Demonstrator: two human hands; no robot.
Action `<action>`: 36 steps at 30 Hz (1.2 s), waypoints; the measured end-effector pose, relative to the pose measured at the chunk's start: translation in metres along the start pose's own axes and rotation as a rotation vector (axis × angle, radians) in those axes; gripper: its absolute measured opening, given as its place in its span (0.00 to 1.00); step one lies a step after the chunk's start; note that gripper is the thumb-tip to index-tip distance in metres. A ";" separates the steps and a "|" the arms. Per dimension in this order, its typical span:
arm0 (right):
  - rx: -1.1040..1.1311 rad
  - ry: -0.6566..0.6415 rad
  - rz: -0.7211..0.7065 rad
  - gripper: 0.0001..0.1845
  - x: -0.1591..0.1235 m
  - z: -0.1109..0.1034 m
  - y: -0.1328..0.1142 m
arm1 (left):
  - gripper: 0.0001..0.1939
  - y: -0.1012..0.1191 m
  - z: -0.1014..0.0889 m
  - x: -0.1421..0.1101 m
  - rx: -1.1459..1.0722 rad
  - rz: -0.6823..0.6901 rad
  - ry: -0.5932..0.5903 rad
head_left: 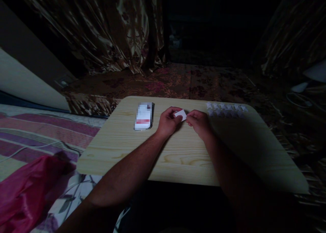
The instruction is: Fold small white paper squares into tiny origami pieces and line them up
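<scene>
Between my two hands is a small square of white paper (181, 115), held just above the wooden table. My left hand (169, 120) grips its left side, with the thumb lying across the front and the fingers behind. At the paper's right corner my right hand (197, 121) is closed in a pinch of thumb and forefinger. To the right of my hands, small folded white paper pieces (223, 107) stand in two rows near the table's far edge.
A phone (143, 117) with a lit, blurred screen lies left of my hands on the light wooden table (122, 148). A striped bed cover (76, 126) and a pink cloth (28, 189) are at the left. Patterned curtains (142, 29) hang behind; the right side is dark.
</scene>
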State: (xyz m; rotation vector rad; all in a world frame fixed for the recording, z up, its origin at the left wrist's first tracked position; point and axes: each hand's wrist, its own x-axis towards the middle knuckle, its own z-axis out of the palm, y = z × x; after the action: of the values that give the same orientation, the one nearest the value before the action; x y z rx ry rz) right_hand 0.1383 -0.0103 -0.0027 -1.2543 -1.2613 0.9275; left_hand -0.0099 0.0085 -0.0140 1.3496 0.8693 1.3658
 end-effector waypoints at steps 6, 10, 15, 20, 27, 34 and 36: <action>0.003 -0.012 0.017 0.04 0.001 0.000 0.003 | 0.16 -0.002 -0.002 0.002 0.013 -0.010 -0.002; 0.008 -0.022 0.014 0.05 0.001 0.000 0.003 | 0.16 -0.003 -0.002 0.002 0.008 -0.014 -0.006; -0.012 -0.017 -0.025 0.03 0.001 0.000 0.002 | 0.15 -0.002 0.000 0.000 -0.020 -0.018 -0.034; -0.006 -0.020 -0.053 0.03 0.002 -0.001 0.003 | 0.15 0.000 0.000 0.000 -0.043 -0.036 -0.052; -0.020 -0.016 -0.046 0.05 0.002 -0.002 0.003 | 0.15 0.003 0.001 0.000 -0.056 -0.062 -0.054; -0.021 -0.018 -0.087 0.04 0.003 -0.003 0.004 | 0.15 0.002 0.002 0.000 -0.056 -0.034 -0.082; -0.017 -0.022 -0.072 0.04 0.002 -0.002 0.003 | 0.15 0.001 0.001 0.000 -0.061 -0.035 -0.081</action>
State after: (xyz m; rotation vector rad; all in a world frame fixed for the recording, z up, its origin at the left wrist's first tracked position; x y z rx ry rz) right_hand 0.1413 -0.0079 -0.0053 -1.2068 -1.3254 0.8821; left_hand -0.0093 0.0081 -0.0125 1.3278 0.7877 1.2914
